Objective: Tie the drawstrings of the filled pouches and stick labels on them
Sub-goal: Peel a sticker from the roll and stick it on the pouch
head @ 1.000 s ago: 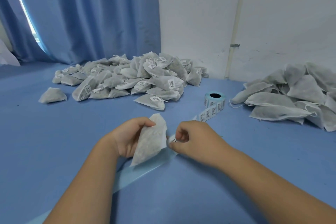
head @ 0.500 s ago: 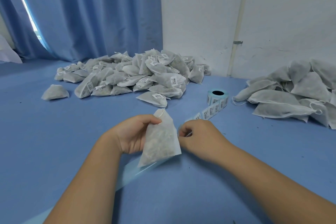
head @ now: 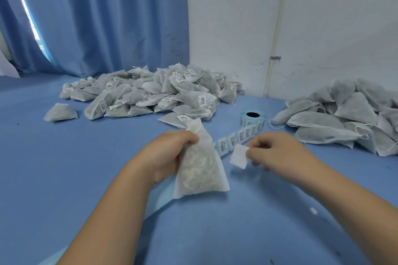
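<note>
Right hand (head: 277, 153) has drawn away to the right of the pouch (head: 200, 174) and now has a label (head: 238, 156) peeled free; the pouch has come up more upright, broad face toward the camera.

Left hand (head: 170, 155), centre frame: fingers curled round the gathered neck, gripping, so the body hangs flat and offers a face for sticking. Whether the drawstring is knotted I cannot tell; the fist hides it.

Right hand: thumb and fingertips pinch the label by one edge, likely to keep the adhesive off the skin. Blank white side shows; small square, slightly blurred.

Pouch: thin white non-woven fabric, semi-sheer, pale lumpy contents showing through; tapered at the top, wide at the bottom hem.

Label roll (head: 252, 116), right of centre, pale blue core, with a strip of barcode labels (head: 233, 140) trailing toward the hands, kept within reach.

Heap of labelled pouches (head: 155, 94) at upper centre; unlabelled heap (head: 344, 114) at right edge, loose drawstrings showing. Sorting by side, seemingly. Blue table (head: 107, 168), matte.
</note>
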Action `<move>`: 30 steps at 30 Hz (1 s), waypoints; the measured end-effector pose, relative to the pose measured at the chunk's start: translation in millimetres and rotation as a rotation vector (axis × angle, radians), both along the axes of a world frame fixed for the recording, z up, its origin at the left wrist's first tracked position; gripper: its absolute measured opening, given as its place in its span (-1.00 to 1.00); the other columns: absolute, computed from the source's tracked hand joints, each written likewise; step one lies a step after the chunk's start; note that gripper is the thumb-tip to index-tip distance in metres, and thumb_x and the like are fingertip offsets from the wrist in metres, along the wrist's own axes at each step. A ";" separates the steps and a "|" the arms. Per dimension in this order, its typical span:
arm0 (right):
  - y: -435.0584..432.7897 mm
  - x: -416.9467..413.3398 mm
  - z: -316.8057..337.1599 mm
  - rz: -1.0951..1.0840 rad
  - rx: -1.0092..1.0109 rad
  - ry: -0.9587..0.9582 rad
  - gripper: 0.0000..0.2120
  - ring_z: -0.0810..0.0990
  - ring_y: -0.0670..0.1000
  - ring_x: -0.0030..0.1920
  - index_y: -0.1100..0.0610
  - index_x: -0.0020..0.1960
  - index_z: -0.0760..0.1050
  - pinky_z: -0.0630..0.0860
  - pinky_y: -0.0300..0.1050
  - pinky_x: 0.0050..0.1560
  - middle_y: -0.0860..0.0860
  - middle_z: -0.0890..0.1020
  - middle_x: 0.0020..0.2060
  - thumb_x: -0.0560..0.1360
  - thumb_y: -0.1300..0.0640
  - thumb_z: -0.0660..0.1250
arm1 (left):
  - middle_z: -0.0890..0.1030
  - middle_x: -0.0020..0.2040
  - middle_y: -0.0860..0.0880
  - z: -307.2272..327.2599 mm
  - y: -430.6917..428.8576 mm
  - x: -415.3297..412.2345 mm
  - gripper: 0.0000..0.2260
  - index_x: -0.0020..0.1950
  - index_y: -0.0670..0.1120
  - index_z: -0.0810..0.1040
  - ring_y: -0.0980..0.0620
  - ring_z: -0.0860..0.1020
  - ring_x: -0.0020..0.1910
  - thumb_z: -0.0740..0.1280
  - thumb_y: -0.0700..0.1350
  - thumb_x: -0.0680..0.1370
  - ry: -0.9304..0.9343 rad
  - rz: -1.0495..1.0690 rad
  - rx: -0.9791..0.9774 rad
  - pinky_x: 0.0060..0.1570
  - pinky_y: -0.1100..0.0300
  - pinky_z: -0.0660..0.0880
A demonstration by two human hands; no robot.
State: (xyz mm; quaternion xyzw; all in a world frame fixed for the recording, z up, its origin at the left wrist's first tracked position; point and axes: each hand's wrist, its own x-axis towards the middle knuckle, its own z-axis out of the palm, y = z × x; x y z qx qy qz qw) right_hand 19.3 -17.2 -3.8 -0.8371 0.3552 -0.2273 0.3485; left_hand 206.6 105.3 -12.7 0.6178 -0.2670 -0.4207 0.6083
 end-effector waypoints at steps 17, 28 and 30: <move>4.6 -99.7 7.3 0.179 0.684 -0.894 -0.79 0.61 0.16 -0.02 0.25 -0.13 0.60 0.62 -0.07 -0.03 0.23 0.62 -0.16 0.31 0.17 0.31 | 0.58 -0.10 -0.15 -7.7 -56.6 -146.4 -0.51 0.09 -0.25 0.57 -0.09 0.53 -0.06 0.35 -0.02 0.24 -0.214 -0.301 -0.026 0.04 -0.04 0.40; -18.4 -113.4 -26.3 -0.363 -0.265 -0.639 -0.72 0.52 -0.18 -0.21 -0.13 0.01 0.46 0.42 -0.41 -0.22 -0.13 0.55 -0.17 0.44 0.22 0.38 | 0.54 -0.25 -0.10 -31.5 -74.2 -163.5 -0.65 -0.08 -0.28 0.51 -0.03 0.50 -0.24 0.33 -0.05 0.27 -0.173 -0.119 -0.050 -0.16 0.02 0.41; -13.2 -113.1 -27.7 -0.349 -0.457 -0.558 -0.73 0.49 -0.14 -0.17 -0.09 0.04 0.45 0.37 -0.45 -0.18 -0.14 0.51 -0.17 0.42 0.19 0.37 | 0.49 -0.28 -0.09 -30.5 -71.5 -164.5 -0.72 -0.15 -0.25 0.50 -0.02 0.45 -0.26 0.32 -0.07 0.27 -0.174 -0.088 -0.080 -0.18 0.03 0.38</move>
